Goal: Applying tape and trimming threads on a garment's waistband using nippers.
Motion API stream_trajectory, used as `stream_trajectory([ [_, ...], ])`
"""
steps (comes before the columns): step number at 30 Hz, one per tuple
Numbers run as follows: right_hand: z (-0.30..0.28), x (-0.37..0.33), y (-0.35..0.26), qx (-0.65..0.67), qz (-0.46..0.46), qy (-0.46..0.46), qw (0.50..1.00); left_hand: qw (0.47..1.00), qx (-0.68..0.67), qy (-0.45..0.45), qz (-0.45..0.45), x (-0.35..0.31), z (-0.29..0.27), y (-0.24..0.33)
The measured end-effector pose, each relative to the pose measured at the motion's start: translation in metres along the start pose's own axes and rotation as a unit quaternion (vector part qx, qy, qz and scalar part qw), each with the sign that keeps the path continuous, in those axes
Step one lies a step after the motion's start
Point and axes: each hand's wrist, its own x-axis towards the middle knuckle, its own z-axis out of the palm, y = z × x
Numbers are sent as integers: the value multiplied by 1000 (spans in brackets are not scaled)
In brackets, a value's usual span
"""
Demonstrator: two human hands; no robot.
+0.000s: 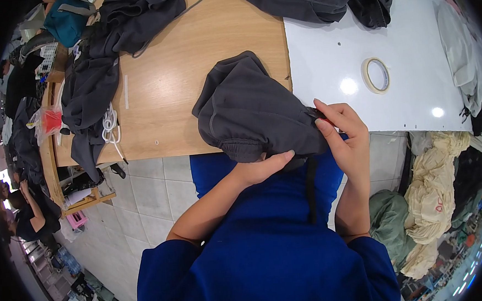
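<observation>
A dark grey garment (pixel 255 108) lies bunched at the table's near edge, partly over my lap, with a gathered elastic edge (pixel 242 149) towards me. My left hand (pixel 264 168) is closed on its near side, thumb on top and fingers hidden underneath. At the garment's right end my right hand (pixel 344 130) pinches with thumb and forefinger at a small dark piece (pixel 315 113). Whether that piece is a tool or part of the cloth I cannot tell. A black strap (pixel 311 193) hangs down from below the garment over my blue top.
More dark grey garments (pixel 309 0) lie at the far side, and others (pixel 90 82) are heaped on the left with a white cord bundle (pixel 110 128). A tape roll (pixel 376 76) rests on the white board (pixel 329 51). Cream cloth (pixel 434 194) is piled at right. A person (pixel 32 213) sits far left.
</observation>
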Motion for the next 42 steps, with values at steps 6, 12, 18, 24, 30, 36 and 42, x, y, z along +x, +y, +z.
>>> stream_trajectory([
  [6,2,1,-1,-27,-25,21,999,1000,8,-7,-10,0,1,2],
  [12,5,0,0,-51,-45,46,997,1000,18,-4,1,2,3,5],
  [18,9,-2,0,-78,-48,74,993,1000,15,5,15,1,5,5],
  [24,10,-3,6,-59,-37,68,995,998,49,0,33,2,4,4],
  [30,2,-5,11,70,43,58,995,970,-237,11,-51,-2,9,5],
  [36,5,-2,0,49,0,30,998,945,-300,129,37,-9,4,19],
  [42,21,0,-13,51,-49,-32,997,837,-508,200,33,19,-19,25],
])
